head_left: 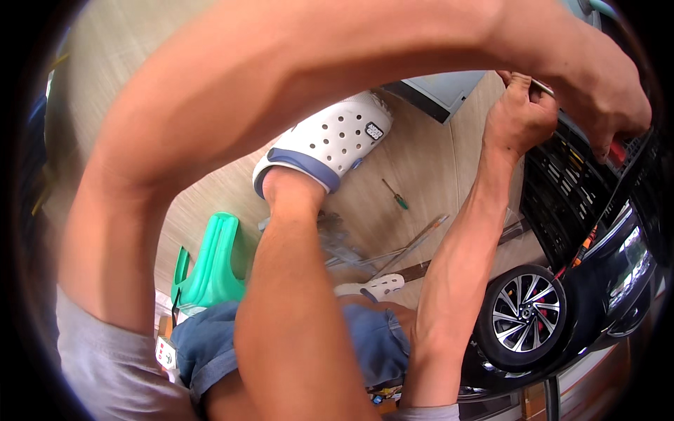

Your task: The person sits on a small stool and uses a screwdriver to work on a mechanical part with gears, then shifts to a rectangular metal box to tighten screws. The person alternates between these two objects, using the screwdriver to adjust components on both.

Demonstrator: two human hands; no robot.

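My left arm arches across the top of the view, and my left hand (605, 102) is at the far right. Its fingers curl down at a red thing (617, 153), mostly hidden, whose kind I cannot make out. Just left of it is my right hand (521, 116), closed in a fist with a slim, pale metal rod (543, 88) poking out by the thumb. Both hands are over a black slotted plastic panel (565, 186), next to a glossy black toy-like car body (611, 281) with a spoked wheel (526, 313).
A screwdriver with a green handle (401, 202) lies on the wood-look floor (435, 168). Beyond my white clog (337, 137) is a grey box (439, 91). A green plastic stool (217, 259) stands left of my leg. Clear plastic wrapping (344, 249) lies nearby.
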